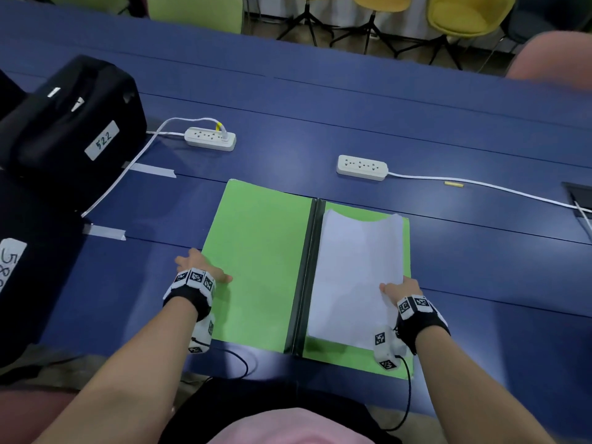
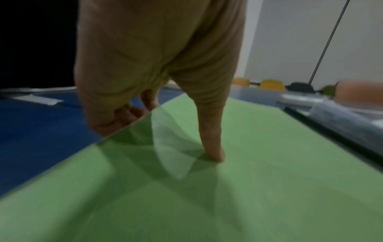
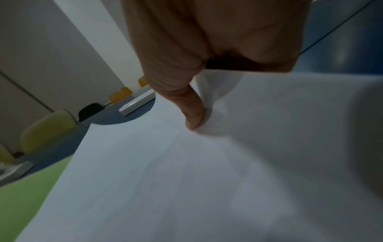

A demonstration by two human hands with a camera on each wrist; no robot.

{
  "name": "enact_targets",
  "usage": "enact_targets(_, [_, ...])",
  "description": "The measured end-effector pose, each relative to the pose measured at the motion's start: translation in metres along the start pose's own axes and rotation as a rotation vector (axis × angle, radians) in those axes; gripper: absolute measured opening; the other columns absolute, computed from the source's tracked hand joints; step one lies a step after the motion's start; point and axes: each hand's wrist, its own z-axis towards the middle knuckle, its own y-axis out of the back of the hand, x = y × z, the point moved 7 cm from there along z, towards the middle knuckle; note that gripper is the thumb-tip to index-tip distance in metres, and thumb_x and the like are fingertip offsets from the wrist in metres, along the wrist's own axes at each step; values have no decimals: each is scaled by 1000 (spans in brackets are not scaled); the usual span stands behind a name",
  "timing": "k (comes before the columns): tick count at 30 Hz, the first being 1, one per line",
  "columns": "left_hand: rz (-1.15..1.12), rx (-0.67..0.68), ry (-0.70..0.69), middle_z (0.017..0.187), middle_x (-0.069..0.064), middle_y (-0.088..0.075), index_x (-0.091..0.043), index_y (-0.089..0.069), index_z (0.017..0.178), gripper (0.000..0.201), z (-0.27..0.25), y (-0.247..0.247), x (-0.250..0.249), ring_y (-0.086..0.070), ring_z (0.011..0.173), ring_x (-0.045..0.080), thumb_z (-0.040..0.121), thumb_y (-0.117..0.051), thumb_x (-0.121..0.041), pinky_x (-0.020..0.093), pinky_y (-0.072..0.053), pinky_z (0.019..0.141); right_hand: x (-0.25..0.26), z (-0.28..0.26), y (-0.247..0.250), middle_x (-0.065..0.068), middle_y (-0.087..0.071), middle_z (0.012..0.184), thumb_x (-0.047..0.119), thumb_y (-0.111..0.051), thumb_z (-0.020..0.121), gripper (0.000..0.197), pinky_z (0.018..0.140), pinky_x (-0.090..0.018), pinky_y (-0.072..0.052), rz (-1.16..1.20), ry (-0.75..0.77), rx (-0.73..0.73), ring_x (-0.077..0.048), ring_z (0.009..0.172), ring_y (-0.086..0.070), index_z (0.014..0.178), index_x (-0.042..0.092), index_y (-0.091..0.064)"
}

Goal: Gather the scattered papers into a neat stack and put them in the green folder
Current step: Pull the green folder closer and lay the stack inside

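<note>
My left hand (image 1: 205, 267) pinches the outer edge of the green folder's (image 1: 256, 251) left cover, thumb pressed on top and fingers curled underneath. My right hand (image 1: 398, 291) grips the right edge of the paper stack (image 1: 352, 270), thumb on the top sheet, the other fingers hidden below. The stack lies on the folder's right half, just beside the black spine (image 1: 309, 267), its far end bowed upward. If I swing the cover shut while that end is still lifted, I think the sheets could crease or fan out past the edge. Letting go too abruptly might let the top pages slide toward the blue table (image 1: 480, 267). Farther off, a power strip (image 1: 362, 167) and its cable sit well apart, so snagging seems unlikely.
</note>
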Motion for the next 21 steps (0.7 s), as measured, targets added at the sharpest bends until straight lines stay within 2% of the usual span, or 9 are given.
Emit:
enact_targets(3, [-79, 29, -62, 140, 20, -41, -1, -41, 129, 85, -8, 14, -6, -50, 122, 39, 63, -88, -27, 46, -45, 100, -2, -4, 3, -18, -56, 131, 14, -62, 85, 46, 92, -36, -44, -20, -17, -40, -36, 119, -52, 128, 1, -50])
enact_targets(6, [-130, 64, -232, 121, 13, -56, -1, -48, 121, 62, -31, 42, -17, -55, 110, 30, 76, -77, -32, 36, -46, 90, -2, -8, 10, -20, -44, 136, 23, -70, 77, 68, 95, -43, -42, -93, -5, -122, -39, 122, -45, 133, 4, -36])
enact_targets(8, [-230, 140, -371, 115, 8, -61, -5, -55, 115, 42, -58, 61, -26, -57, 102, 23, 84, -70, -30, 34, -44, 88, 8, -13, 18, -18, -42, 133, 28, -73, 73, 71, 97, -47, -40, -166, 67, -239, -40, 121, -44, 130, 9, -36])
enact_targets(10, [-367, 238, -477, 117, 6, -66, -12, -59, 114, 30, -91, 76, -34, -61, 108, 22, 88, -65, -25, 36, -46, 95, 37, -23, 16, -16, -44, 132, 34, -71, 76, 65, 98, -46, -40, -119, 227, -279, -38, 119, -46, 129, 13, -40])
enact_targets(12, [-453, 326, -577, 118, 8, -67, -13, -61, 118, 26, -130, 87, -41, -62, 113, 25, 93, -57, -19, 36, -47, 96, 78, -49, 6, -14, -51, 125, 37, -69, 80, 53, 96, -39, -43, 63, 449, -178, -32, 113, -54, 124, 14, -49])
enact_targets(14, [-460, 423, -695, 118, 7, -69, -12, -60, 122, 28, -167, 91, -49, -63, 113, 24, 96, -51, -16, 34, -50, 93, 119, -90, -9, -9, -60, 111, 43, -65, 83, 43, 85, -29, -46, 198, 635, -6, -21, 93, -60, 114, 15, -55])
enact_targets(16, [-433, 531, -781, 122, 1, -68, -15, -58, 125, 31, -196, 83, -57, -64, 112, 20, 97, -48, -16, 31, -51, 93, 151, -134, -23, -2, -62, 97, 56, -61, 81, 45, 78, -29, -48, 228, 758, 163, -16, 80, -59, 108, 20, -56])
enact_targets(18, [-414, 614, -838, 126, -5, -65, -16, -57, 128, 32, -214, 66, -65, -64, 112, 17, 97, -47, -16, 28, -51, 93, 165, -161, -29, 3, -59, 88, 62, -60, 77, 48, 77, -28, -47, 192, 823, 244, -13, 80, -59, 107, 25, -54])
enact_targets(21, [-433, 688, -875, 128, -4, -63, -11, -57, 127, 31, -220, 34, -80, -65, 109, 15, 97, -47, -13, 23, -52, 90, 158, -159, -5, 2, -59, 83, 36, -66, 80, 33, 71, -25, -45, 178, 822, 211, -15, 75, -58, 107, 22, -53])
